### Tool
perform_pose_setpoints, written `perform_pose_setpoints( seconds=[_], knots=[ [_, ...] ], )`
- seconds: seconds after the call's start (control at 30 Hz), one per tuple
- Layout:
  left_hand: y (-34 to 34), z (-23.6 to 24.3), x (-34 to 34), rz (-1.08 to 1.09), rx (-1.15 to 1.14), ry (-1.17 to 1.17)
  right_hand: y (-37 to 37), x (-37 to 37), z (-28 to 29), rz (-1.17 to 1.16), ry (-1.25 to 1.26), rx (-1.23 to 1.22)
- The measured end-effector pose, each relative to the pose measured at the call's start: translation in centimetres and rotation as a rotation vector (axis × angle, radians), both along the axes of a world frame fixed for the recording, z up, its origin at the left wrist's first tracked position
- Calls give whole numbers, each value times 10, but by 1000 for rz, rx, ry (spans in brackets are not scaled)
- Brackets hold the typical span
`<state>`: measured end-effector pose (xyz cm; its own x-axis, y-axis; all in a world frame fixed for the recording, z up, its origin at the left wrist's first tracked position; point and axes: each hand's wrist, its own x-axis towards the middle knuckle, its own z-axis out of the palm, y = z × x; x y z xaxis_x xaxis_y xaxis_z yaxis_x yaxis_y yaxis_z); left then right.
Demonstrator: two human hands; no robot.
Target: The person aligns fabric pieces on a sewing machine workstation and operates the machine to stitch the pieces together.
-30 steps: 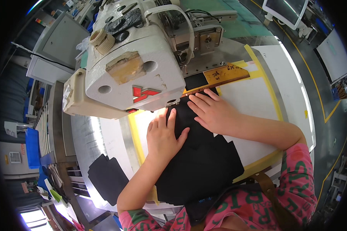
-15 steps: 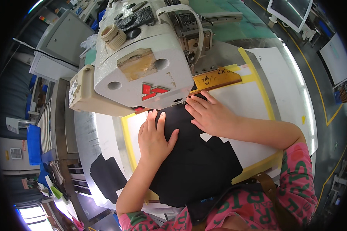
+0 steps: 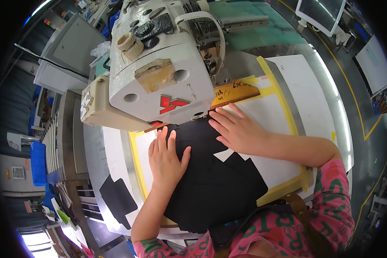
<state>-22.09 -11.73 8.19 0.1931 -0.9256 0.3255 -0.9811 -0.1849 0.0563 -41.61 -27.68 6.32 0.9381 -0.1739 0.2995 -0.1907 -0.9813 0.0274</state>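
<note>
A large black fabric piece [image 3: 215, 189] is spread beneath the head of a white sewing machine [image 3: 159, 81]. My left hand [image 3: 167, 157] lies on the fabric's left edge, palm down, with fingers stretched toward the machine. My right hand [image 3: 236, 131] rests at the fabric's upper right, fingers spread, their tips close to the lower edge of the machine head. Neither hand grips anything. Under the fabric is a white board [image 3: 271, 114] bordered with yellow tape. A yellow strip with handwriting [image 3: 236, 92] runs along its far side. The needle area is hidden by the machine head.
Another black fabric piece [image 3: 117, 200] lies on the metal table at the left. A slatted rack [image 3: 51, 146] and blue bin [image 3: 38, 163] stand farther left. Behind the machine is a green surface [image 3: 253, 34], with a monitor [image 3: 320, 15] at the far right.
The taped board and black fabric have shifted slightly left relative to the machine. My left hand has moved a little left and toward me; my right hand stays nearly in place, fingers still spread.
</note>
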Motion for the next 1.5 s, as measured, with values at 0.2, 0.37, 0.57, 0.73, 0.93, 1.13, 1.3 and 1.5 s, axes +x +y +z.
perform_pose_setpoints(
  seconds=[0.2,0.37,0.57,0.73,0.93,1.13,1.3,1.5],
  knots=[
    [-22,9,-34,-227,52,57,-1,-14,-4,-31,-39,84],
    [-30,-4,-41,-236,6,80,-1,-14,-2,-20,-56,130],
    [-32,-8,-40,-234,-2,83,-2,-15,-3,-22,-68,103],
    [-33,-7,-43,-223,-14,105,-3,-16,-5,-6,-88,143],
    [-32,-7,-43,-222,-18,100,-5,-16,-4,8,-108,200],
    [-34,-6,-44,-227,-20,83,-7,-18,-7,10,-128,216],
    [-34,-5,-44,-209,-11,67,-8,-16,-6,52,-187,256],
    [-36,-2,-46,-213,-22,90,-12,-16,-6,85,-242,306]
  ],
)
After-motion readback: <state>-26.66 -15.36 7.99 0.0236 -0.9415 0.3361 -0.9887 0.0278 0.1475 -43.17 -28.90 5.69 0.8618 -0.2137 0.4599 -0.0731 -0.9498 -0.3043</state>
